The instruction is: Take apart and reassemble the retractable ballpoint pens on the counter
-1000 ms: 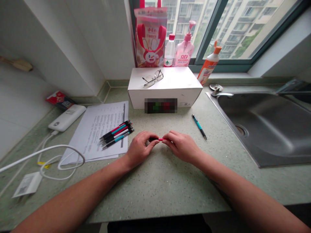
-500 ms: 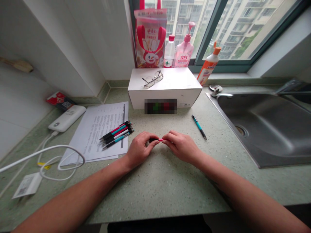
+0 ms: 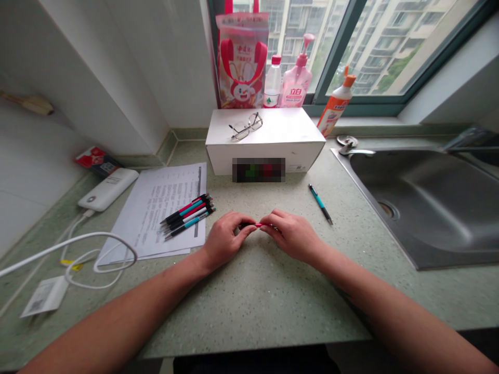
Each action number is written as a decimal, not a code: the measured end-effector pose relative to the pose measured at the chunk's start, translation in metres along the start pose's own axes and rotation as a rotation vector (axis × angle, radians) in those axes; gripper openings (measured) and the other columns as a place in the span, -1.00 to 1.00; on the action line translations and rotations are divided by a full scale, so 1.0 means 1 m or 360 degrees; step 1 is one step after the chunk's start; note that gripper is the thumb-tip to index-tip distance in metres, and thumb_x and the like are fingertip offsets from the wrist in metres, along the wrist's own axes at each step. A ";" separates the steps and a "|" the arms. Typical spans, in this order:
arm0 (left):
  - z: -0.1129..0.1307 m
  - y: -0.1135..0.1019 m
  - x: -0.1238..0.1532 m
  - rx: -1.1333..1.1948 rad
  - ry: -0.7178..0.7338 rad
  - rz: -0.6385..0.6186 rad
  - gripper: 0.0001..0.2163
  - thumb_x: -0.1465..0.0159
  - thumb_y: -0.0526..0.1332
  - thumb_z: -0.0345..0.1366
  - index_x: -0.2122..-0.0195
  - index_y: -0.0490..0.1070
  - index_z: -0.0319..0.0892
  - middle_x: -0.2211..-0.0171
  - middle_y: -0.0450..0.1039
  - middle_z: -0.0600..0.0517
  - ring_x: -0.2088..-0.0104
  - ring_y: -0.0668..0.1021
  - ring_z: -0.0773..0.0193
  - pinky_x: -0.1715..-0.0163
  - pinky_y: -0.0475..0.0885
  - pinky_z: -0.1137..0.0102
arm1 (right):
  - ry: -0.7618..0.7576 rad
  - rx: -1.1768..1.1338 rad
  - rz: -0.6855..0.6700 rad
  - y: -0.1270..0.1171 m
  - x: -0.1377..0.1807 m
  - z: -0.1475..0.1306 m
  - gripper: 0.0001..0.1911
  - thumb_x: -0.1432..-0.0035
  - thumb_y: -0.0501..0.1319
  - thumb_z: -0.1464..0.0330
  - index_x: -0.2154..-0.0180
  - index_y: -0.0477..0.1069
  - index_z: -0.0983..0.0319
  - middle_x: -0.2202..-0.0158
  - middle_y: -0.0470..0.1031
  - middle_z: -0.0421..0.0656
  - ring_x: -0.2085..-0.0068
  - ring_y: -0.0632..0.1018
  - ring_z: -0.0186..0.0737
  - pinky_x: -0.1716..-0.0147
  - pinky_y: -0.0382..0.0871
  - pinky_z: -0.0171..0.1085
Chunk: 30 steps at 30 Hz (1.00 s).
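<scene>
From my remote seat I watch the pink-and-black pen (image 3: pixel 258 225) lie level at the centre of the frame, held just above or against the speckled green bench (image 3: pixel 253 301); I cannot tell which. My left hand (image 3: pixel 225 236) pinches its black part between thumb and fingers, and my right hand (image 3: pixel 292 236) pinches the pink part the same way, so each grip is closed on the pen. Only a short stretch of it shows between the fingertips.

Left of centre, a bunch of pens (image 3: pixel 189 215) in black, red, teal and white lies slanted on the printed sheets (image 3: pixel 136 218), tips toward the lower left. Right of centre, a single teal-and-black pen (image 3: pixel 320 204) rests apart on the bench, tip toward the lower right.

Beyond my hands, at upper centre, a white box (image 3: pixel 286 124) carries a pair of eyeglasses (image 3: pixel 248 127); a pink bag (image 3: pixel 241 67), a red-capped bottle (image 3: pixel 272 85) and a pink pump bottle (image 3: pixel 297 83) stand behind it. An orange-capped bottle (image 3: pixel 335 106) leans near the box's right end. At the left of the frame I have a white power bank (image 3: pixel 108 189) with a white cable (image 3: pixel 97 234), and a steel sink (image 3: pixel 429 208) fills the right.
</scene>
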State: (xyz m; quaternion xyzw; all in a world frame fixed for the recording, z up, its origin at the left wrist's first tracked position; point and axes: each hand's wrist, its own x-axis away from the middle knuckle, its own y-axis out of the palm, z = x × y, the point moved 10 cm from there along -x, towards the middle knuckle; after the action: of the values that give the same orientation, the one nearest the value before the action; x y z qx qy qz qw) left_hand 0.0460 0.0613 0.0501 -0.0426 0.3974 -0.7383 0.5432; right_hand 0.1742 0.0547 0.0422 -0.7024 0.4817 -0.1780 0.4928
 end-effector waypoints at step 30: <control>0.001 0.000 0.000 -0.0025 0.0024 -0.0008 -0.87 -0.37 0.25 -0.25 0.22 0.55 -0.15 0.33 0.60 -0.01 0.30 0.58 0.21 0.27 0.45 0.32 | -0.0007 -0.0041 0.0040 -0.003 0.001 -0.001 -0.75 -0.42 0.12 0.20 0.15 0.50 0.19 0.23 0.57 -0.12 0.30 0.54 -0.26 0.33 0.26 -0.28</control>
State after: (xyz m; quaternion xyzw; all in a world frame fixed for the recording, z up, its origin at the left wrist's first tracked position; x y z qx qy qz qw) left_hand 0.0465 0.0604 0.0508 -0.0423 0.4074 -0.7368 0.5379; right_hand 0.1750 0.0535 0.0448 -0.7031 0.4917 -0.1641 0.4868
